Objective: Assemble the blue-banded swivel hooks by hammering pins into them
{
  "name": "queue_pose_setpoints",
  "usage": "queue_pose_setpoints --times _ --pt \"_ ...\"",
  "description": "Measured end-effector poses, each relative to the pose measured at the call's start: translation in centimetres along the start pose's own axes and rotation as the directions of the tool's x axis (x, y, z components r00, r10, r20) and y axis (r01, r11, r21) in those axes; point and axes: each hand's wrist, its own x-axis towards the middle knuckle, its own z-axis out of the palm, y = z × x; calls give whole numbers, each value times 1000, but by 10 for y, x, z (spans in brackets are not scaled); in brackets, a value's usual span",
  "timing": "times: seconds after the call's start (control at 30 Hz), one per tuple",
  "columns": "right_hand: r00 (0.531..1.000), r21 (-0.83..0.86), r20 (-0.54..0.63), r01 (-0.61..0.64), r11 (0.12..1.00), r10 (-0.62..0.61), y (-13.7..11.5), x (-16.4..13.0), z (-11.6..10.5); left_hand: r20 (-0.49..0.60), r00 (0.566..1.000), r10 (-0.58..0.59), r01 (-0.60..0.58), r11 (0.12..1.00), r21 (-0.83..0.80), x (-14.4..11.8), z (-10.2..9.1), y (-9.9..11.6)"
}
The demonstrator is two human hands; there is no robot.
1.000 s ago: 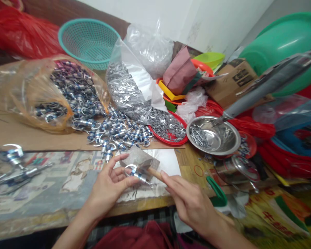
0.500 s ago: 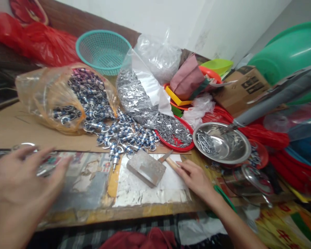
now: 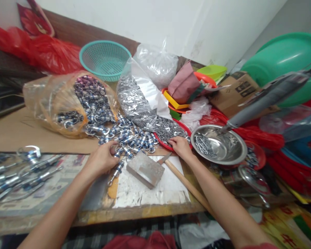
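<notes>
My left hand (image 3: 101, 159) is at the near edge of a loose pile of blue-and-silver metal parts (image 3: 131, 138), its fingers curled around one of them. My right hand (image 3: 180, 146) lies palm down on the red plate (image 3: 163, 144) of small silver pieces, fingertips among them; whether it holds any is hidden. Between the hands a grey metal block (image 3: 145, 169) sits on a white sheet (image 3: 150, 193). A wooden-handled hammer (image 3: 187, 185) lies beside the block, untouched.
Orange bag of the same parts (image 3: 67, 103) at back left, clear bags of silver pieces (image 3: 137, 97) behind. Steel bowl with nails (image 3: 219, 144) right of the plate. Assembled parts (image 3: 18, 173) lie far left. Teal basket (image 3: 105, 59), cardboard box (image 3: 238, 90) and green tub (image 3: 282, 58) at back.
My left hand swung from the far-left pile to the loose parts in the middle. My right hand let go of the hammer handle and moved up onto the red plate.
</notes>
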Motion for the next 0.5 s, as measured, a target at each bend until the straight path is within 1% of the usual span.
queue_pose_setpoints --times 0.13,0.2,0.23,0.3,0.37,0.4,0.43,0.5 --pt "991 109 -127 -37 993 50 1 -4 -8 -28 999 19 -23 990 -136 -13 -3 9" --pt "978 191 -190 -49 980 86 -6 -11 -13 -24 999 23 -29 961 -274 -24 -7 18" --pt "973 236 -208 -49 970 100 -14 -17 -15 -6 1000 26 -27 918 -396 -30 -8 23" --pt "972 327 -211 -30 944 104 -38 -35 -19 -2 1000 19 -17 798 -602 -42 -8 32" --pt "980 421 -193 34 906 53 -70 -55 -20 -35 999 -8 -19 699 -715 -52 -4 40" --pt "980 527 -200 118 841 -12 -86 -65 -20 -57 998 -17 -31 665 -746 -56 -1 44" --pt "973 582 -219 195 789 -79 -101 -73 -19 -63 998 -20 -36 649 -760 -59 2 46" --pt "949 639 -266 304 707 -168 -124 -84 -16 -30 999 -11 -16 646 -763 -64 8 49"
